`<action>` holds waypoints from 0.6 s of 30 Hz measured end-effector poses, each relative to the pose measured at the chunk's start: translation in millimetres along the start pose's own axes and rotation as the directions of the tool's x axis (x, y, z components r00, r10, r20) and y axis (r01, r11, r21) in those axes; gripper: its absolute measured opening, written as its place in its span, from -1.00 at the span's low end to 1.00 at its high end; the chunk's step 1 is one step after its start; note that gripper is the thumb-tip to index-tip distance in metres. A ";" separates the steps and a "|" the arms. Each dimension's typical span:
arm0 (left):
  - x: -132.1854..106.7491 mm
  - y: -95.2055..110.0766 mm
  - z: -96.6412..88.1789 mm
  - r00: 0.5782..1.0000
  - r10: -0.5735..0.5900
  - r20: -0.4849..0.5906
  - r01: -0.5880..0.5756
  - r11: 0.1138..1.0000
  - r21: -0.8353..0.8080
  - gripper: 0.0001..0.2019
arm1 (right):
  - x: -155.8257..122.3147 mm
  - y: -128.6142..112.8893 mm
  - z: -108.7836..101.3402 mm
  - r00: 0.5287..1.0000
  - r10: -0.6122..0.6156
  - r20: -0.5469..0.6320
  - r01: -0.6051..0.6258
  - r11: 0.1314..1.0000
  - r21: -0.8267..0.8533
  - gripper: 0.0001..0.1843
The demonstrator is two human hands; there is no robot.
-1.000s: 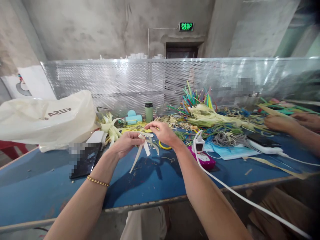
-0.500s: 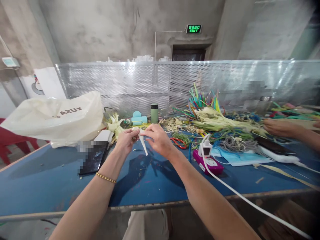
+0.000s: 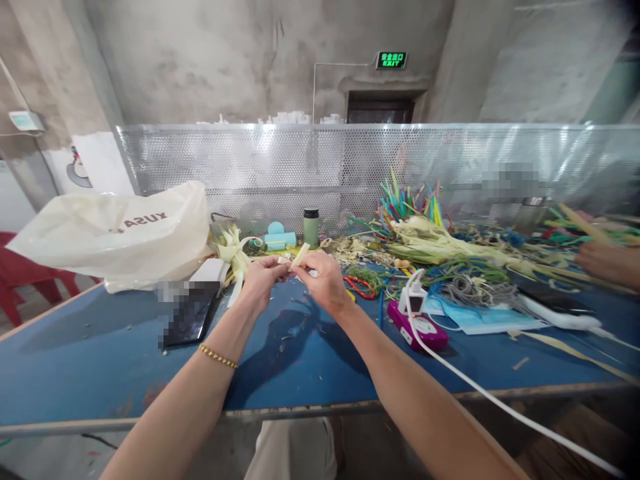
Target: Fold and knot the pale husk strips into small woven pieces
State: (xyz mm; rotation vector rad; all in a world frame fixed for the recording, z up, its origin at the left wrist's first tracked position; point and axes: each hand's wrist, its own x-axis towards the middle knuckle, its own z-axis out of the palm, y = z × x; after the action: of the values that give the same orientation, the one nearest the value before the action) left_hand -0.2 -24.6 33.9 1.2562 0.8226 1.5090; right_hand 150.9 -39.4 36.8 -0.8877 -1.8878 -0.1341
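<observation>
Blue tabletop [image 3: 100, 373] fills my remote view; I see left hand [image 3: 261, 277] and right hand [image 3: 324, 277] pinching narrowly on a pale strip [image 3: 302, 253], left of a purple box [image 3: 425, 332]

Gold beaded bracelet [image 3: 219, 357] on left wrist, bare forearms [image 3: 400, 383], pale trousers [image 3: 293, 451]

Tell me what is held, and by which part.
The right hand pinches a pale strip below its raised end; whether the left hand grips it is unclear.
</observation>
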 end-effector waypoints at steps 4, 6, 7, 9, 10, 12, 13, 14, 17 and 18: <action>-3.2 2.1 1.7 0.997 -0.004 0.079 0.002 1.000 0.025 -0.79 | 1.2 2.8 5.8 0.953 0.303 0.020 -0.293 0.903 0.315 -0.81; -3.6 2.4 1.6 0.995 -0.003 0.101 -0.001 0.999 0.032 -0.79 | 1.7 3.3 6.7 0.931 0.364 0.022 -0.345 0.858 0.381 -0.82; -3.5 2.5 1.3 0.994 -0.003 0.109 -0.001 0.999 0.034 -0.80 | 2.0 3.6 6.9 0.926 0.377 0.014 -0.352 0.852 0.387 -0.82; -3.0 2.4 0.4 0.992 -0.005 0.124 0.001 0.999 0.034 -0.81 | 2.5 4.3 6.8 0.923 0.385 -0.007 -0.355 0.857 0.375 -0.82; -2.7 2.2 -0.1 0.991 -0.006 0.132 0.001 0.999 0.032 -0.81 | 2.7 4.7 6.7 0.922 0.387 -0.016 -0.355 0.861 0.364 -0.82; -2.3 2.0 -1.3 0.989 -0.009 0.149 0.004 1.000 0.028 -0.82 | 2.9 5.2 6.8 0.922 0.386 -0.028 -0.353 0.870 0.344 -0.80; -2.2 1.9 -1.7 0.988 -0.009 0.157 0.004 1.000 0.028 -0.83 | 2.8 5.3 7.0 0.922 0.385 -0.034 -0.352 0.874 0.334 -0.79; -2.2 1.9 -2.1 0.986 -0.009 0.164 0.004 1.000 0.030 -0.83 | 2.7 5.3 7.3 0.922 0.385 -0.040 -0.352 0.878 0.326 -0.79; -3.0 2.9 -2.4 0.984 -0.010 0.177 0.004 0.999 0.035 -0.82 | 2.3 4.2 7.6 0.921 0.386 -0.049 -0.353 0.882 0.312 -0.76; -3.4 3.6 -2.1 0.984 -0.008 0.177 0.003 0.999 0.032 -0.82 | 2.2 3.7 7.5 0.920 0.388 -0.046 -0.356 0.881 0.313 -0.76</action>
State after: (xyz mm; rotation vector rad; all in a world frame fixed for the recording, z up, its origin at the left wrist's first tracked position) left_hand -3.1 -28.8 35.6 1.3887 0.7352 1.3618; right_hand 147.2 -32.1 33.9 -0.9927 -1.5508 0.3273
